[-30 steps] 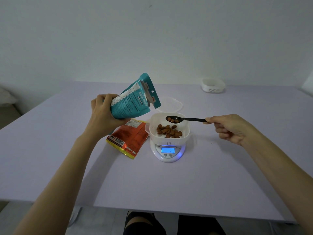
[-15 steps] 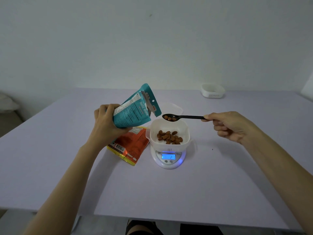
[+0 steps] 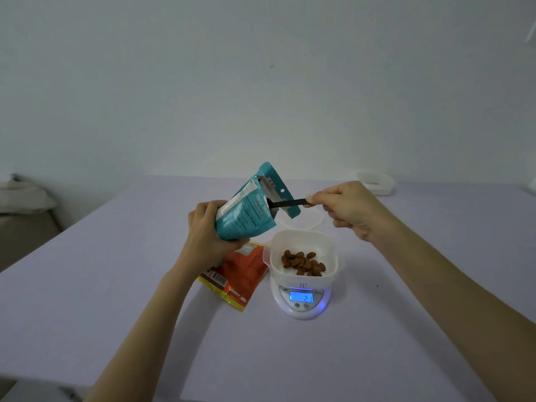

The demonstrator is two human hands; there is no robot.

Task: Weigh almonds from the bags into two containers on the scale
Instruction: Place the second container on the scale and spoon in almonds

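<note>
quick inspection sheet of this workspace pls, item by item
surface: lavender table, one small dark speck right of the scale
job's things: teal bag tilted in the air, black spoon reaching into its mouth; orange bag flat beside the scale, display lit; white container on the scale holds almonds; second white container at the far edge
clutter: clear lid behind the scale
hands: left hand grips the teal bag; right hand pinches the spoon handle
cables: nothing seen
surroundings: plain pale wall; cushion off to the left
</note>
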